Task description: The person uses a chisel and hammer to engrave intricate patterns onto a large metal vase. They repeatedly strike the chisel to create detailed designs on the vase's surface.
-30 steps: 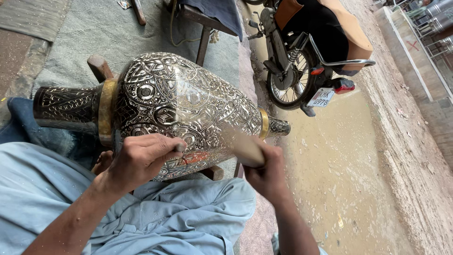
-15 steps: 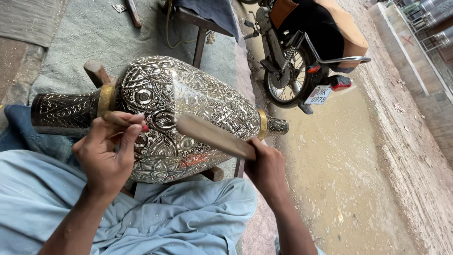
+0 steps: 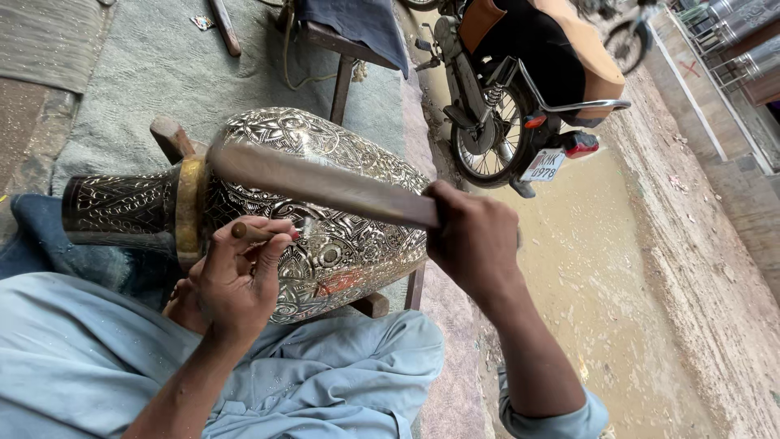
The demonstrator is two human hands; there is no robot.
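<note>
From the head camera, a large engraved metal vase lies on its side across the person's lap, neck pointing left, its underside hidden by the light blue clothing. The left hand has its grip closed on a small punch whose tip meets the vase wall; most of the tool is buried in the fingers, so its length is hard to judge. The right hand grips a long wooden mallet, blurred, lying across the vase body; whether its head touches the punch cannot be told. A wooden stool and a motorcycle stand beyond, both cut off by the top edge, beside what looks like muddy ground.
</note>
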